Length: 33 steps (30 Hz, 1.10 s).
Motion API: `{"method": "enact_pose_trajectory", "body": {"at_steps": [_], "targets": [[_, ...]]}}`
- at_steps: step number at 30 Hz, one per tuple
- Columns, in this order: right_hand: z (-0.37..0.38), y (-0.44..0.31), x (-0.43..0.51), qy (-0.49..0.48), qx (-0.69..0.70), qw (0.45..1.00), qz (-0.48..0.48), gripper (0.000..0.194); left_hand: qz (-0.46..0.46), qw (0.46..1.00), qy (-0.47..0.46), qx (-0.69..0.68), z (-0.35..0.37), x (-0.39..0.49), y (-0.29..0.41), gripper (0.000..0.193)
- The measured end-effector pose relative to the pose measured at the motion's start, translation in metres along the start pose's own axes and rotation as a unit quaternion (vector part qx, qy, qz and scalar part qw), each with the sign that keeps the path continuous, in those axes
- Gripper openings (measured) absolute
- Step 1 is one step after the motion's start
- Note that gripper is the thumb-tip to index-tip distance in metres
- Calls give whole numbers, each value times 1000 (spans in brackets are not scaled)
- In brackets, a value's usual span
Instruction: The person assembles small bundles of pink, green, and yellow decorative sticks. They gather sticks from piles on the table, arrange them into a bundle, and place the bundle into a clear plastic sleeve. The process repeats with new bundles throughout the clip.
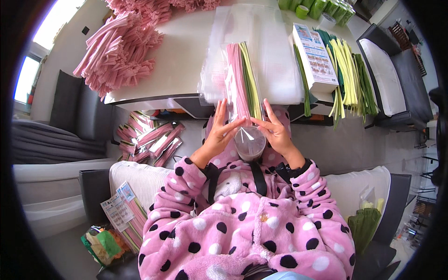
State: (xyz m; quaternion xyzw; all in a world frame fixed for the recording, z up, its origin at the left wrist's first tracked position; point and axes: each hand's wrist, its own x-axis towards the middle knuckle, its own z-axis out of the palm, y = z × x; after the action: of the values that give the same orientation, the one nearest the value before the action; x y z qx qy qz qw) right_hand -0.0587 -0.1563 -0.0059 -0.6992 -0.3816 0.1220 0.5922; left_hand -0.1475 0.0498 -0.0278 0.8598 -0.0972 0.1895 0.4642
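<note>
A clear plastic bag (257, 92) holds a bundle of pink chenille stems (236, 84) with dark green and yellow-green stems along its right side. It lies over the table's front edge, its near end toward me. My left hand (218, 134) and my right hand (278, 134) pinch the bag's near end from either side, thumbs and forefingers at the film, other fingers raised. Just below, a round clear plastic tub (250, 143) sits at my lap. Under the filled bag lies a stack of flat clear bags (280, 70).
Loose pink stems (119, 52) are heaped on the table (182, 45) at left. A stack of printed cards (315, 57) lies beside yellow-green stems (344, 70) at right. Filled bags (150, 138) lie on the floor. More stems (364, 224) and a carded bundle (127, 210) flank me.
</note>
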Motion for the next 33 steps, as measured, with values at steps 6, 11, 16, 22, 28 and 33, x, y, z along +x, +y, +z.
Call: {"method": "enact_pose_trajectory", "body": {"at_steps": [6,11,16,22,28,33], "targets": [[4,13,-11,-14,149,980,133,27,-48,996,-25,-77,7,-7,3,60],[-5,16,-9,-44,143,981,125,29,-113,988,-79,-63,7,-7,5,59],[-9,15,-7,-45,146,983,102,26,6,996,-65,-56,6,-3,12,48],[-16,20,-3,-71,134,985,79,18,-13,995,-85,-43,-3,3,13,30],[-6,20,-2,-14,193,967,165,23,-165,944,-5,-284,9,1,14,16],[10,19,-2,84,208,951,213,26,-240,943,122,-196,25,4,16,15]]}}
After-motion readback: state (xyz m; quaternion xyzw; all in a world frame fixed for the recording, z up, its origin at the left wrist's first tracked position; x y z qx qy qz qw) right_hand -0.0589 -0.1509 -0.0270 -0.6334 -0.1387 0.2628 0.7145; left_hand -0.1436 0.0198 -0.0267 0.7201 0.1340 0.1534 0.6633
